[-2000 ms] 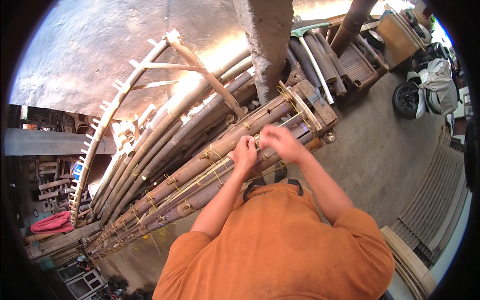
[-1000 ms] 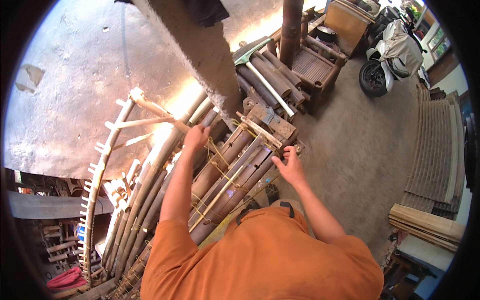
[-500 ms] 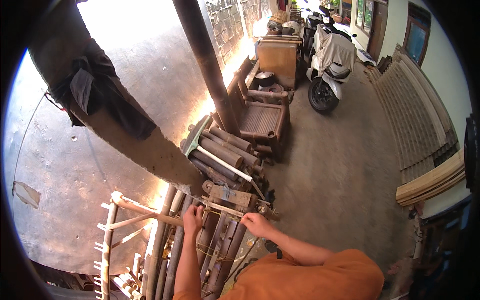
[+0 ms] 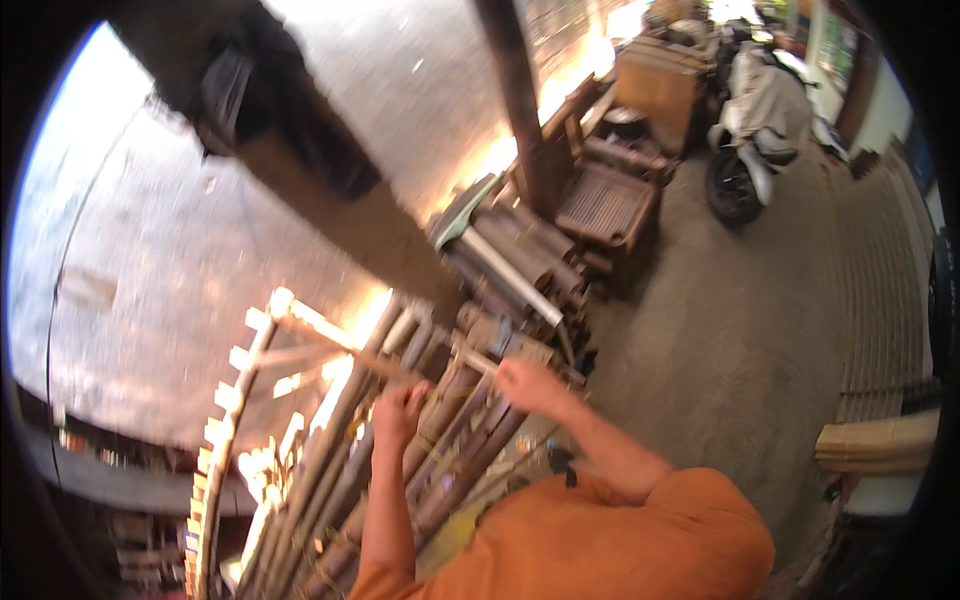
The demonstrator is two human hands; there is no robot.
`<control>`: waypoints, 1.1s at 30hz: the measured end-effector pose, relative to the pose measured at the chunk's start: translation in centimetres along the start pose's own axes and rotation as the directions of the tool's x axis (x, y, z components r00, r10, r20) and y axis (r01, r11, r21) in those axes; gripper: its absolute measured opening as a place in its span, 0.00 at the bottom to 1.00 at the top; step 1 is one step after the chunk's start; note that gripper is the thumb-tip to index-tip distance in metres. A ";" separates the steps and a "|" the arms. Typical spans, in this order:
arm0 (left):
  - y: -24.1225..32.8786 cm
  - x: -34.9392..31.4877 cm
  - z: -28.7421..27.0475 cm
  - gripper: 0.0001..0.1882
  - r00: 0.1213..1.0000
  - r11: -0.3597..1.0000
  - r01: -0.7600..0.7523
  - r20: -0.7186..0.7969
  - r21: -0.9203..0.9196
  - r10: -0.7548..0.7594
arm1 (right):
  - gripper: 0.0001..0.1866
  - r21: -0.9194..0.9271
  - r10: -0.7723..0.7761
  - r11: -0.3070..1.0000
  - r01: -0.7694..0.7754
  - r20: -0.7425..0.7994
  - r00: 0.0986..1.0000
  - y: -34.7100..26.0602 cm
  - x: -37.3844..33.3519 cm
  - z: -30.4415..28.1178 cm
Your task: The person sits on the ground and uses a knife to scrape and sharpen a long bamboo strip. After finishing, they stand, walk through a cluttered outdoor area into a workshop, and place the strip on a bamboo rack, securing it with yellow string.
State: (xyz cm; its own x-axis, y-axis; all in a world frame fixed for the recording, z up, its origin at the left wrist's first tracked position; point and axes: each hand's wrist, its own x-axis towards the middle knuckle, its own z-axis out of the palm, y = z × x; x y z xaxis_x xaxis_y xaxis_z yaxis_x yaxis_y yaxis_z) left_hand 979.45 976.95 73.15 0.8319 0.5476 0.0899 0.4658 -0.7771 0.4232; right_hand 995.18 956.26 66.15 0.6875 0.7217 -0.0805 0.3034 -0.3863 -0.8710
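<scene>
My left hand [image 4: 398,418] is closed in a pinch above the bamboo poles [image 4: 440,425], which lie lengthwise in front of me. Anything between its fingertips is too blurred to make out. My right hand [image 4: 530,386], also closed, is at the right end of a pale wooden strip [image 4: 470,352] that crosses the poles. I cannot tell whether it grips the strip or something thin beside it. Beyond the strip sits a short brown wooden block [image 4: 510,342]. Thin yellowish ties show around some poles.
A pick-like tool [image 4: 510,275] with a pale handle lies on stacked bamboo lengths [image 4: 525,245]. Behind stand a bamboo chair [image 4: 605,205] and a partly covered motorbike [image 4: 755,150]. A bamboo frame with pegs [image 4: 235,400] is at left, below a thick slanting post [image 4: 330,190]. Corrugated sheets [image 4: 880,290] lean right.
My view has swung left, blurring the scene. My left hand has drawn back from the strip, nearer to me along the poles. My right hand remains by the strip's right end.
</scene>
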 end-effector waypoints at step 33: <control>1.8 -8.0 2.1 0.12 0.970 0.461 0.223 0.149 -0.859 -0.191 | 0.13 0.249 -0.075 0.967 0.050 0.093 0.993 0.1 -7.0 0.5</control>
State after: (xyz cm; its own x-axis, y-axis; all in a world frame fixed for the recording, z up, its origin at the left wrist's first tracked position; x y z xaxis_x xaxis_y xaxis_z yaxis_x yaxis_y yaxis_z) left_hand 974.30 970.52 71.27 0.7633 0.6333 -0.1279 0.1410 0.0299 0.9896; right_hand 990.11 951.46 66.36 0.5981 0.7992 -0.0598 0.1634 -0.1946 -0.9672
